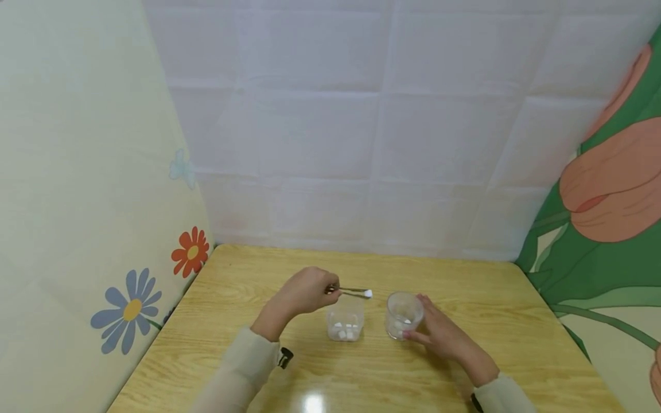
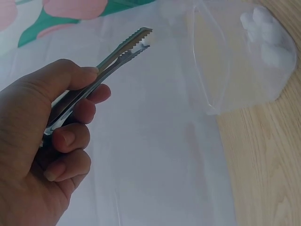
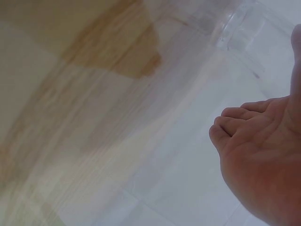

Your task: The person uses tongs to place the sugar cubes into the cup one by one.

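Left hand [image 1: 304, 292]: tongs [image 2: 112, 68] gripped. Clear container [image 1: 345, 312]: white pieces [image 1: 343, 334] held inside; may be jostled by lowered wrist. White piece [image 1: 368, 293]: pinched at toothed tips, held up between clear container and clear cup [image 1: 400, 314]; may be dropped if squeeze is eased. Clear cup: held by right hand [image 1: 441, 332], thumb and fingers round wall; may be tipped if struck by tongs.

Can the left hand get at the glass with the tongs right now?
Likely yes: the left hand holds tongs pointing toward the glass, which looks open on top; the right hand holds only its side.
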Demonstrator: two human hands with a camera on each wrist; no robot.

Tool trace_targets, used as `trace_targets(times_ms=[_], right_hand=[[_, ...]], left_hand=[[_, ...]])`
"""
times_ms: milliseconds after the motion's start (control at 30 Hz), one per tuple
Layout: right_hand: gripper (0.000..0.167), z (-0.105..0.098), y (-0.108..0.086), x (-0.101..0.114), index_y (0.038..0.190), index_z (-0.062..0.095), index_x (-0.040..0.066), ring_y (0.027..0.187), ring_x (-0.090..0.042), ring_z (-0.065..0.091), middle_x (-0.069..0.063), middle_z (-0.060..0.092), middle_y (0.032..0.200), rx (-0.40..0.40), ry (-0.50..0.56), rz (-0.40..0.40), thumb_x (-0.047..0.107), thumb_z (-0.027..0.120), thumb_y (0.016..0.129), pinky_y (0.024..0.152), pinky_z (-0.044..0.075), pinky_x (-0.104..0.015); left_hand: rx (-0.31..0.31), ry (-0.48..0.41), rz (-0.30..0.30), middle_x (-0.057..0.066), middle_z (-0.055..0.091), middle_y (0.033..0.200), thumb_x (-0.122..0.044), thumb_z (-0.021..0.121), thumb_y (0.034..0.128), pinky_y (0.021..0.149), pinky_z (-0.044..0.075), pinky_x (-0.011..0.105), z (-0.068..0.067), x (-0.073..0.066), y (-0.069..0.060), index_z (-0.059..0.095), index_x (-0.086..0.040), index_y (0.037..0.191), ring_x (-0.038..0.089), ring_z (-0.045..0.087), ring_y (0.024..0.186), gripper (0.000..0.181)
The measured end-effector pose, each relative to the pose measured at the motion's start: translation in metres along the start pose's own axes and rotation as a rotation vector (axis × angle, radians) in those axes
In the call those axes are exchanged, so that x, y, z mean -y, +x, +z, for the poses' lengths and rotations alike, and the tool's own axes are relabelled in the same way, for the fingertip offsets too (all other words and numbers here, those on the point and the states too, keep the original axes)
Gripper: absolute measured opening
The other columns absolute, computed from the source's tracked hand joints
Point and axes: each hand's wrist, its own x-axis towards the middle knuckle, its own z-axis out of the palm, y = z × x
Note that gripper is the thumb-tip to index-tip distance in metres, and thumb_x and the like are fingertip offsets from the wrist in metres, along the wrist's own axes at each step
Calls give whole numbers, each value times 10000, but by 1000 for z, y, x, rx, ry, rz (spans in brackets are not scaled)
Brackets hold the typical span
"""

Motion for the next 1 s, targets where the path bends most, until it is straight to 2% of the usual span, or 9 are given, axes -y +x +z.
trace_targets(times_ms=[233,667,1000], right_hand=[[919,1,0,-2,1540,324,-40,1454,-534,240,-364,277,1559,11,12,-11,526,690,915,1115,256,-677],[909,0,2,-1,1521,337,-69,1441,-544,258,-374,288,1546,-4,9,-26,498,706,914,1111,259,-680],[899,2,2,-3,1520,346,-60,1441,-549,253,-379,288,1544,-1,12,-22,480,720,907,1113,256,-680]], left_hand=[[10,-30,-2,-78,697,805,-239,676,989,603,484,206,2,-6,7,733,-171,917,-28,546,627,115],[15,-29,16,-70,721,842,-227,677,983,626,494,186,13,-12,19,754,-164,948,-30,578,665,105],[7,-21,55,-72,726,842,-231,683,978,636,489,172,21,-18,30,758,-158,936,-25,592,680,112]])
